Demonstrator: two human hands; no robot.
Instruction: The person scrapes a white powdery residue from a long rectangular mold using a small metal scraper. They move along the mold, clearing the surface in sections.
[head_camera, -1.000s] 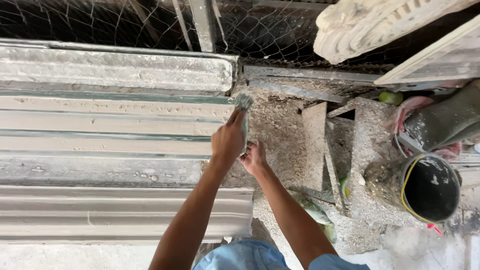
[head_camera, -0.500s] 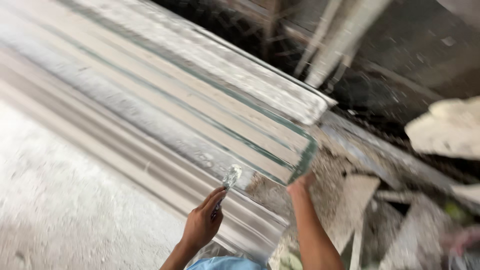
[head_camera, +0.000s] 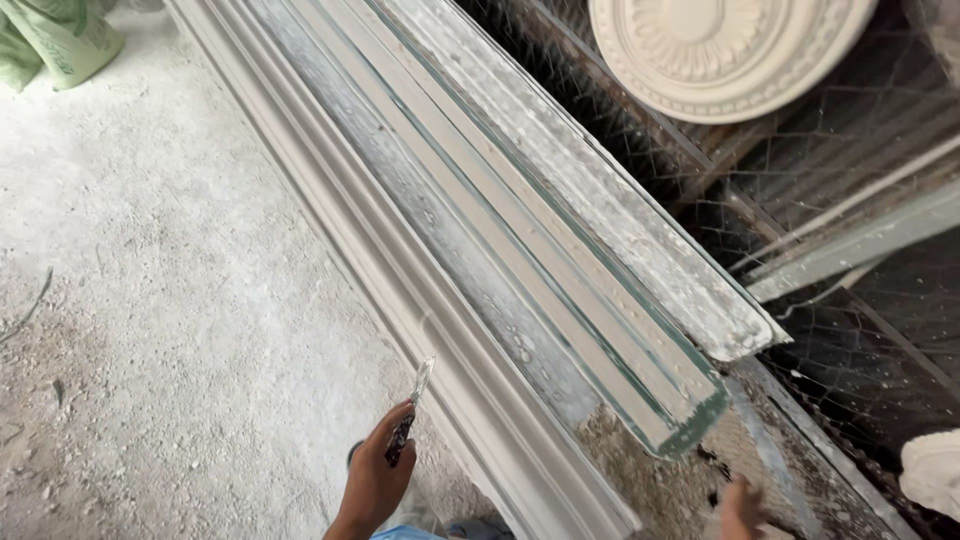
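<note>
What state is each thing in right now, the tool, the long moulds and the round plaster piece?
Scraper: gripped in left hand, blade up.
Right hand: empty, at mould end.
Long moulds: lying flat, plaster-crusted.
Round plaster medallion: leaning on wire mesh.
Green sack: slumped on floor.

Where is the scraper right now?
In the head view, low and centre-left: the scraper is held in the left hand, blade up, beside the long white moulding.

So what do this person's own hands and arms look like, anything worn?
Both are bare: no gloves, rings, watch or sleeves show on the left hand and forearm. Only part of the right hand shows at the frame's bottom edge, also ungloved. A bit of light blue clothing shows below.
</note>
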